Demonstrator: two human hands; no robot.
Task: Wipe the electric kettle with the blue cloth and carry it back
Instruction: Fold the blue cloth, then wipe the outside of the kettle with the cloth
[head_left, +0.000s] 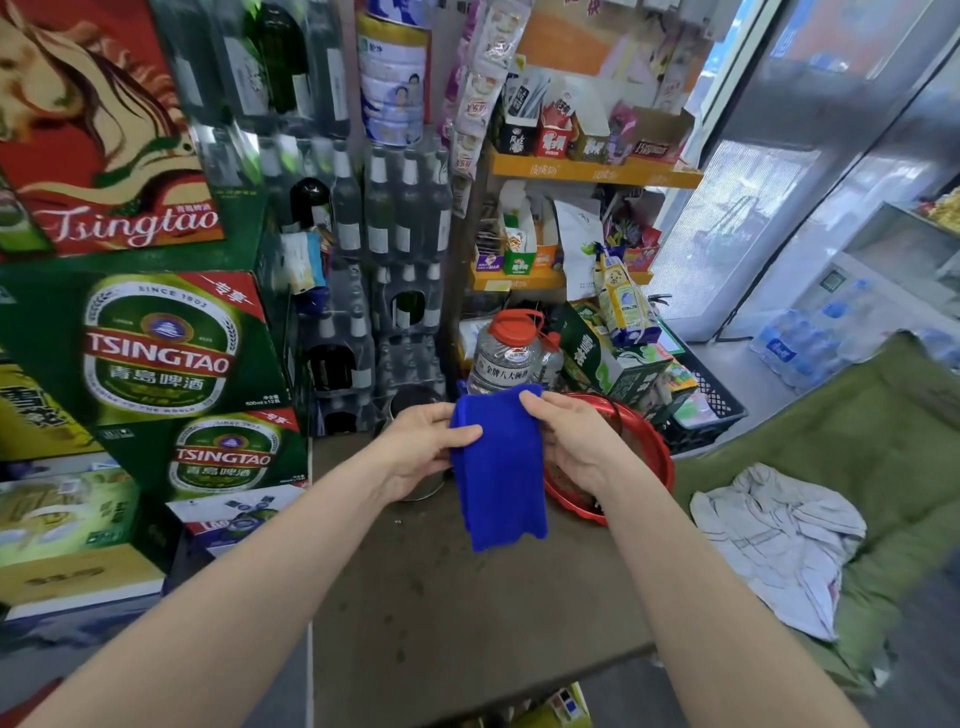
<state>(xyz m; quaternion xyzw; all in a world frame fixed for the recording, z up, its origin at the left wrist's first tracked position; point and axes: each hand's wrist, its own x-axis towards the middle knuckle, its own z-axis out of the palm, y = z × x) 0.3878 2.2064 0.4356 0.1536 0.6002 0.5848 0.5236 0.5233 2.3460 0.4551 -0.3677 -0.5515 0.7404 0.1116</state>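
Observation:
A bright blue cloth (498, 467) hangs folded between both hands above a brown table (467, 597). My left hand (421, 447) pinches its upper left edge with thumb on top. My right hand (576, 441) grips its upper right edge. Behind my left hand stands a steel electric kettle (413, 402) with a dark lid, mostly hidden by the hand and cloth; only its top and a bit of its base show.
A red round tray (660, 467) lies behind my right hand. A clear jug with a red cap (506, 348) stands past the cloth. Green beer cartons (156, 353) stack on the left. A crumpled white cloth (779, 540) lies on a green cover at right.

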